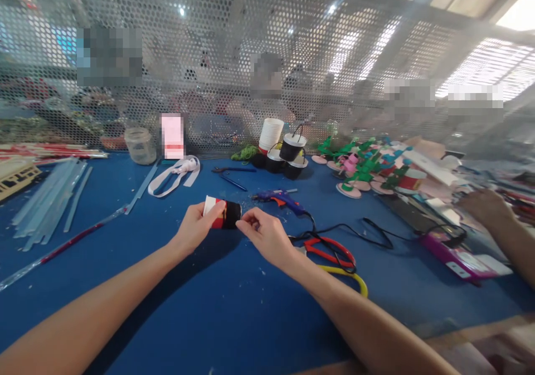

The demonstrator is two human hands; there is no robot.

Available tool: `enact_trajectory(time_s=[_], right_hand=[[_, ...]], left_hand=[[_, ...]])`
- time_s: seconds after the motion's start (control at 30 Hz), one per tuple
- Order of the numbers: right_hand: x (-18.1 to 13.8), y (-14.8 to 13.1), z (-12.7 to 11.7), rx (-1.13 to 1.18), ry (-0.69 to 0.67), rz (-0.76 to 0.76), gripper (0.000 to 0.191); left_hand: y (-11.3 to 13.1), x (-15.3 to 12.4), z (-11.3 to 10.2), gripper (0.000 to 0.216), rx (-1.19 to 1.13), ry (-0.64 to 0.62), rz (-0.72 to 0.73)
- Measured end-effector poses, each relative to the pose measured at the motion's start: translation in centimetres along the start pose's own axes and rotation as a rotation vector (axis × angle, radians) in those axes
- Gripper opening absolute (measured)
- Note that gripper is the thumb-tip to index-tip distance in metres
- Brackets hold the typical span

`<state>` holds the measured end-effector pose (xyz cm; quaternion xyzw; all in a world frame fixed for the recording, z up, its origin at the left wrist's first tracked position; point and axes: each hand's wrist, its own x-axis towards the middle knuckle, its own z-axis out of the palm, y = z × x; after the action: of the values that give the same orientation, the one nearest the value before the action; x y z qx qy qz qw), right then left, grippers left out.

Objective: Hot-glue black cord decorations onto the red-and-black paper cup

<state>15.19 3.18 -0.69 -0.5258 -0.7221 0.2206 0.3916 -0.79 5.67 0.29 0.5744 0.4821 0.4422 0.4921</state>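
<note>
My left hand (193, 229) is wrapped round a small paper cup (232, 215) that lies on its side above the blue table. The cup is white at its rim, red in the middle and covered in black towards its base. My right hand (267, 234) is at the base end, thumb and fingertips pinched together against the black part. Whatever is between those fingertips is too small to make out. Just beyond my right hand lies a blue glue gun (281, 199) with an orange trigger and a black cord.
Pliers with red and yellow handles (334, 251) lie right of my right hand, near a purple power strip (451, 259). Glue sticks (50, 208) lie left. Behind stand black buckets (291, 147), stacked white cups (271, 135) and green figures (368, 166). Another person's hand (480, 208) is at right.
</note>
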Motion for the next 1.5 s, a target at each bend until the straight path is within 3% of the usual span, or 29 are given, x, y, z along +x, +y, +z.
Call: enact_trajectory(time_s=[0.1, 0.5, 1.23, 1.33, 1.5], right_hand=[[-0.1, -0.1, 0.2, -0.002, -0.008, 0.001, 0.02], [-0.2, 0.1, 0.4, -0.005, -0.053, 0.0, 0.021], [-0.1, 0.0, 0.3, -0.089, -0.088, 0.008, 0.02], [0.4, -0.1, -0.8, -0.127, -0.064, -0.011, 0.022], [3.2, 0.4, -5.4, -0.214, 0.15, 0.031, 0.022]], left_hand=[[0.1, -0.4, 0.3, 0.029, 0.072, -0.041, 0.036], [0.0, -0.3, 0.3, 0.031, 0.162, 0.01, 0.025], [-0.4, -0.1, 0.2, 0.029, 0.156, 0.012, 0.052], [-0.4, 0.0, 0.1, 0.029, 0.172, 0.034, 0.046], [0.1, 0.1, -0.2, 0.026, 0.132, 0.035, 0.045]])
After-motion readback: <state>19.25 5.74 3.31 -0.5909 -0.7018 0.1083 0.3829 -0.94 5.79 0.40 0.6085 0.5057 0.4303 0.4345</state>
